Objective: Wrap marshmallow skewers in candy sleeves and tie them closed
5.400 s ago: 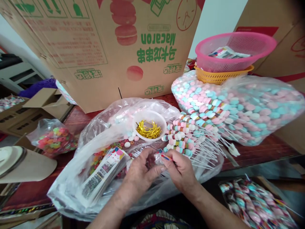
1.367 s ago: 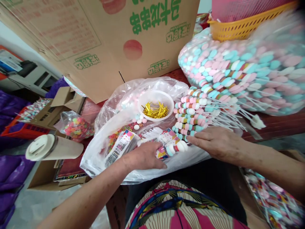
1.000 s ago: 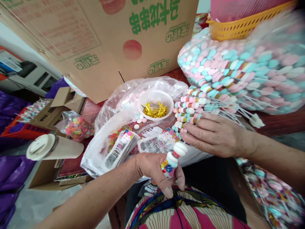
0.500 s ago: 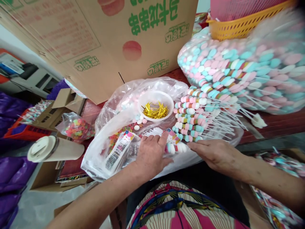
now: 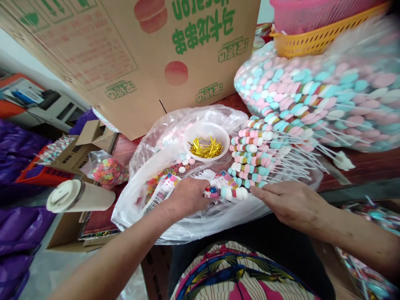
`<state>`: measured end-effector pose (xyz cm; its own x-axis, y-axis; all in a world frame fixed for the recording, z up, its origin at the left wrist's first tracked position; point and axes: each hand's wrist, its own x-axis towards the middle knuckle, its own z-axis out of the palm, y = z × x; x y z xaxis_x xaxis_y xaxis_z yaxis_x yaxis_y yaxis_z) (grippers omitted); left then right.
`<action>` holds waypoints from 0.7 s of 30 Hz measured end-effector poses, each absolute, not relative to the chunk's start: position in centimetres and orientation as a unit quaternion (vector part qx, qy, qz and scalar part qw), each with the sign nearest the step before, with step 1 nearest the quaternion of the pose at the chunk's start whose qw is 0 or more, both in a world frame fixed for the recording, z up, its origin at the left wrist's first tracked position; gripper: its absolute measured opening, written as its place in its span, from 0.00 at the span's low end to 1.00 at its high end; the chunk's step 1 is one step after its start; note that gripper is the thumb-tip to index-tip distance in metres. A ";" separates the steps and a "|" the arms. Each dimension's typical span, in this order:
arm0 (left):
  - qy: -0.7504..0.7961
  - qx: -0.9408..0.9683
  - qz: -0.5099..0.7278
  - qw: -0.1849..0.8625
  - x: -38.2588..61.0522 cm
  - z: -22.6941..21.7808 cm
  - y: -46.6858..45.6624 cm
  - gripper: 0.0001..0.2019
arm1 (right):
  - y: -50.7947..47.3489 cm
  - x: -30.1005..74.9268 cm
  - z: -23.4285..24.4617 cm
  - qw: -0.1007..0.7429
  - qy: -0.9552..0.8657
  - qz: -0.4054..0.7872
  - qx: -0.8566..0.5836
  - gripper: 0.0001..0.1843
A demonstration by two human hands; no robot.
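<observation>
Marshmallow skewer: the skewer (image 5: pixel 233 193) lies roughly level over the clear plastic bag (image 5: pixel 175 231) near the worktop's (image 5: pixel 375 163) front edge, its white end to the right.
Left hand: the left hand (image 5: pixel 192 195) is curled around the skewer's printed-wrapper end.
Right hand: the right hand (image 5: pixel 290 204) has its fingers straight and close together, tips just beside the white end; whether they pinch anything I cannot tell.
Behind the hands: a bowl (image 5: pixel 204 128) with gold ties (image 5: pixel 206 148) sits on the plastic; the large carton (image 5: pixel 150 62) walls off the far edge.
In the way: the left hand and forearm partly cover the printed bags (image 5: pixel 162 191); stacked skewers (image 5: pixel 250 158) crowd the space just past the right hand.
Right end: a big bag of marshmallows (image 5: pixel 359 96), the yellow basket (image 5: pixel 312 39) and pink basket (image 5: pixel 300 16) beyond it.
Left end: a lidded cup (image 5: pixel 93 200) and a bag of gummy rings (image 5: pixel 109 171).
Since half a second ago: the left hand has turned, baring the colourful wrapper it covered.
Since one second ago: the skewer has come down from above the lap, where it pointed upward.
Bowl: unmoved on the plastic.
</observation>
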<state>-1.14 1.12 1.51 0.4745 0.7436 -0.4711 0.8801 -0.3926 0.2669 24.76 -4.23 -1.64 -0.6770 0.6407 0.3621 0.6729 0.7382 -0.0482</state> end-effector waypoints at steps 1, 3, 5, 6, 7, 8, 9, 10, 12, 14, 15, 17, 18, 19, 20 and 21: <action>0.522 0.824 -0.125 0.183 -1.1 1.1 0.6 0.13 | -4.3 24.7 -1.6 0.164 -0.915 -0.018 -0.369 0.22; 0.546 0.819 -0.130 0.122 -1.1 0.6 -0.2 0.14 | -4.3 24.6 -1.4 0.135 -0.910 0.042 -0.389 0.22; 0.536 0.825 -0.135 0.114 -1.0 0.3 -0.7 0.15 | -4.2 24.3 -1.3 0.126 -0.905 0.081 -0.399 0.20; 0.532 0.829 -0.132 0.115 -1.0 0.2 -0.8 0.16 | -4.1 24.2 -1.1 0.132 -0.904 0.084 -0.399 0.19; 0.529 0.831 -0.125 0.122 -0.9 0.2 -0.9 0.16 | -3.8 24.1 -0.9 0.144 -0.905 0.074 -0.395 0.18; 0.525 0.831 -0.116 0.139 -0.8 0.3 -0.9 0.17 | -3.5 24.1 -0.7 0.159 -0.907 0.051 -0.386 0.18; 0.519 0.832 -0.105 0.165 -0.8 0.3 -0.8 0.17 | -3.2 24.1 -0.3 0.172 -0.911 0.017 -0.375 0.19; 0.508 0.833 -0.093 0.198 -0.8 0.4 -0.7 0.16 | -2.8 24.2 0.0 0.180 -0.915 -0.026 -0.361 0.19; 0.473 0.834 -0.066 0.277 -0.8 0.6 -0.6 0.15 | -2.1 24.4 0.8 0.181 -0.922 -0.114 -0.323 0.19; 0.439 0.827 -0.032 0.350 -0.9 0.7 -0.4 0.14 | -1.5 24.5 1.3 0.172 -0.928 -0.175 -0.282 0.16; 0.431 0.819 -0.015 0.380 -0.9 0.7 -0.3 0.15 | -1.4 24.6 1.4 0.169 -0.930 -0.188 -0.266 0.16; 0.432 0.799 0.011 0.419 -1.1 0.7 -0.1 0.15 | -1.4 24.6 1.1 0.163 -0.937 -0.184 -0.248 0.16; 0.439 0.790 0.017 0.427 -1.1 0.7 0.0 0.15 | -1.6 24.6 0.9 0.159 -0.940 -0.174 -0.247 0.17; 0.450 0.785 0.016 0.426 -1.1 0.7 0.0 0.15 | -1.8 24.5 0.5 0.155 -0.942 -0.161 -0.249 0.18; 0.462 0.784 0.007 0.416 -1.1 0.7 0.1 0.15 | -2.0 24.5 0.2 0.152 -0.944 -0.149 -0.251 0.18; 0.476 0.787 -0.010 0.393 -1.0 0.8 0.1 0.15 | -2.3 24.5 0.0 0.149 -0.946 -0.137 -0.253 0.19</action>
